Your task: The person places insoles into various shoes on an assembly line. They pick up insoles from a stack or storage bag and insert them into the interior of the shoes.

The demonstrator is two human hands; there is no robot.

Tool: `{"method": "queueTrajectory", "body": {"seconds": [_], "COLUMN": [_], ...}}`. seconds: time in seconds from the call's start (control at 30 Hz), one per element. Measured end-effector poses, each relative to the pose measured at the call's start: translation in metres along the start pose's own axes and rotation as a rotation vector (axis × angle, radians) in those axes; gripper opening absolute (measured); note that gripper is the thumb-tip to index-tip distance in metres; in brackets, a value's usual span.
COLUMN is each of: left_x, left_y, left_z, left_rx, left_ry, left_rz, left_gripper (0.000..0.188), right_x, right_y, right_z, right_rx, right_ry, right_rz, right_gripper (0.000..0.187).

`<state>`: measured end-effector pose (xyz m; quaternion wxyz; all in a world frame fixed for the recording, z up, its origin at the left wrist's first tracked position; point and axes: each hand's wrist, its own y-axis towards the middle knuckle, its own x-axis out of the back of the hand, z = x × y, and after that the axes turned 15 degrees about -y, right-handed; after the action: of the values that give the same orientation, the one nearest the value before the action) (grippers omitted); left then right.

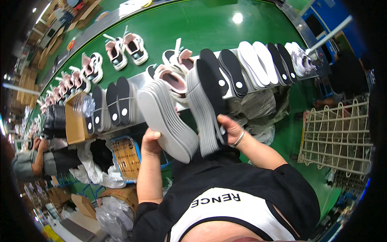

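The left hand (150, 142) closes its fingers (155, 135) on a grey insole stack (164, 117), the right hand (233, 131) on a black-faced stack (204, 101), likely keeping layers aligned; the far-side grip is mostly hidden.

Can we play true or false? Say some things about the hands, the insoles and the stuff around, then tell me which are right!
1. The left hand holds a grey stack of insoles. True.
2. The right hand holds a shoe. False: it holds a second stack of insoles, with a black top.
3. There is a bracelet on the right wrist. True.
4. The wire rack is on the left side. False: it is on the right.
5. The big table is green. True.
6. Both hands wear gloves. False: they are bare.
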<state>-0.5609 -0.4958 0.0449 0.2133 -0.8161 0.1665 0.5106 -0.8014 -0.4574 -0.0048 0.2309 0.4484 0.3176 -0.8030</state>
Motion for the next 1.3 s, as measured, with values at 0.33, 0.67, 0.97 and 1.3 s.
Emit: {"method": "queueTrajectory", "body": {"seconds": [0.33, 0.67, 0.97, 1.3], "left_x": [-0.058, -0.051, 0.001, -0.004], "left_y": [0.143, 0.25, 0.259, 0.359], "left_z": [-0.053, 0.054, 0.086, 0.041], "left_rx": [-0.511, -0.706, -0.261, -0.284], "left_ry": [0.992, 2.004, 2.502, 1.652], "left_rz": [0.373, 1.179, 1.189, 0.236], "left_gripper": [0.057, 0.036, 0.038, 0.045], "right_x": [0.091, 0.147, 0.133, 0.093], "right_y": [0.001, 0.007, 0.009, 0.041], "right_z": [0.16, 0.145, 0.122, 0.043], "right_rx": [-0.042, 0.313, 0.283, 0.786], "right_ry": [-0.76, -0.928, -0.98, 0.143], "right_rz": [-1.044, -1.234, -1.585, -1.631], "right_gripper": [0.034, 0.052, 0.056, 0.058]}}
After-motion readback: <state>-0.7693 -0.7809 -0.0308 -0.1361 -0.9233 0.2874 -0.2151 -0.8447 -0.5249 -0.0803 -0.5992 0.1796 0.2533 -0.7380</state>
